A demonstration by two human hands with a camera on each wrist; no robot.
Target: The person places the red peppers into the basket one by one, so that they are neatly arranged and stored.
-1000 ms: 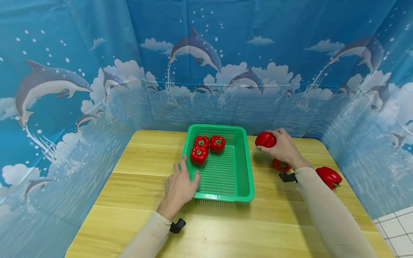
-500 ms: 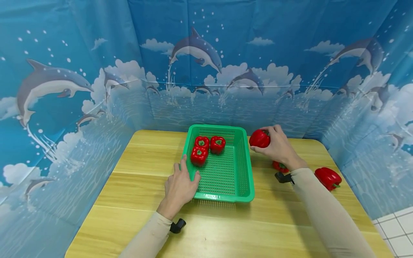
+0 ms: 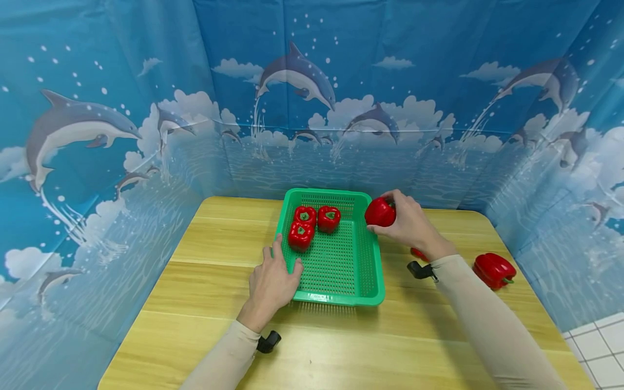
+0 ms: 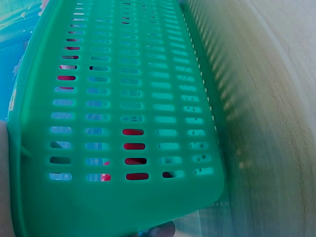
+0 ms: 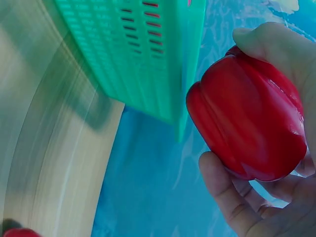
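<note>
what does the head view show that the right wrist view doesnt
Only the head view shows the left hand resting on the near left rim of the green perforated plastic basket, three red bell peppers lying inside it, a loose red pepper on the wooden table, and the dolphin backdrop.

Only the right wrist view shows the fingers curled under the held red bell pepper up close.

Both show the right hand gripping that pepper beside the basket's right wall.

A wooden table (image 3: 195, 303) stands before a blue dolphin-print backdrop (image 3: 122, 108), with white floor tiles (image 3: 602, 352) beyond.
</note>
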